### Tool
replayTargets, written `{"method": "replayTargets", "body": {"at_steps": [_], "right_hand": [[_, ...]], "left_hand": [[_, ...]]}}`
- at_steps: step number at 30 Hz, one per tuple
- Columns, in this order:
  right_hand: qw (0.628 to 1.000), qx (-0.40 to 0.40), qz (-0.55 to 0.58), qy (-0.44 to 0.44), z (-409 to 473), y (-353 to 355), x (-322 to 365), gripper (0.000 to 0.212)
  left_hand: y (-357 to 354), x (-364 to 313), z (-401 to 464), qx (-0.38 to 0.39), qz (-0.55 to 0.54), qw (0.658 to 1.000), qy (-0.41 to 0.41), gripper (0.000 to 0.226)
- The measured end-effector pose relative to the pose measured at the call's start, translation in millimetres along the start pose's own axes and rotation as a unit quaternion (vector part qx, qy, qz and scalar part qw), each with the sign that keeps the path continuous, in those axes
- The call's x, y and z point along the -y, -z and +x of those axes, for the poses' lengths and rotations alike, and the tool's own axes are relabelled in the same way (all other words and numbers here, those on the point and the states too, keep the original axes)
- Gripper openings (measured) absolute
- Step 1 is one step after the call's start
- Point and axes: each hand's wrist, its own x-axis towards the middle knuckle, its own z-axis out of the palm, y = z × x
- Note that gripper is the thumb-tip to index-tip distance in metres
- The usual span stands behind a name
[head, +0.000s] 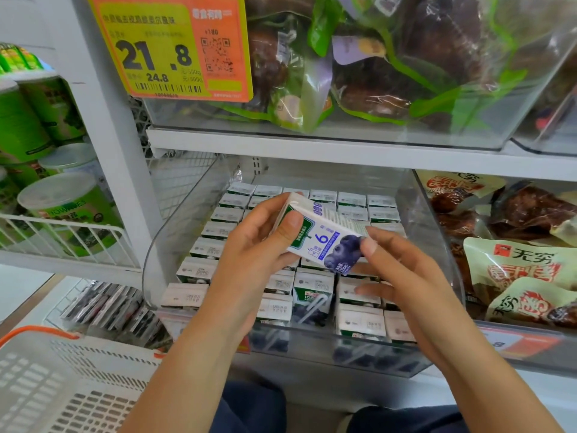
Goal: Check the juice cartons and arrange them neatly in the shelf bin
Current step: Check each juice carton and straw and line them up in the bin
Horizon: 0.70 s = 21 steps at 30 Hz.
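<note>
Carton in hands: I hold one juice carton (324,235) tilted above the bin, between my two hands; its face shows a big "6" and a picture of blueberries; the small print I cannot read.
My left hand (256,248): fingers curled around the upper left end of the carton, thumb pressed on its face.
My right hand (402,273): thumb and forefinger pinch the lower right corner; the other fingers are spread below, over the rows.
Bin (175,232): clear plastic, on the middle shelf; cartons (218,229) stand in tight rows, tops up; one gap shows near the front middle.
Price tag (171,48): yellow and orange, "21.8" and "24.8".
Snack bags (518,267): right bin, print "无穷".
Basket (62,379): white, orange rim, lower left.
</note>
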Motion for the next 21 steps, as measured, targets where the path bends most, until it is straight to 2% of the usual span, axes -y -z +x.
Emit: {"method": "replayTargets", "body": {"at_steps": [4, 9, 15, 18, 21], "right_hand": [[0.998, 0.039, 0.012, -0.05, -0.3, -3.1, 0.2, 0.041], [0.996, 0.063, 0.057, -0.036, 0.5, -0.6, -0.2, 0.038], [0.999, -0.03, 0.027, 0.023, -0.4, 1.2, 0.2, 0.059], [0.989, -0.105, -0.035, 0.096, -0.7, -3.3, -0.6, 0.051], [0.971, -0.138, -0.089, 0.175, -1.6, -8.4, -5.9, 0.051]], "left_hand": [[1.3, 1.0, 0.4, 0.01, -0.009, 1.0, 0.0, 0.049], [0.7, 1.5, 0.6, 0.039, -0.002, 0.999, 0.003, 0.041], [4.5, 5.3, 2.0, 0.069, 0.023, 0.996, 0.044, 0.043], [2.9, 6.8, 1.2, 0.071, 0.057, 0.994, 0.054, 0.042], [-1.7, 9.9, 1.6, 0.024, 0.07, 0.995, 0.062, 0.034]]}}
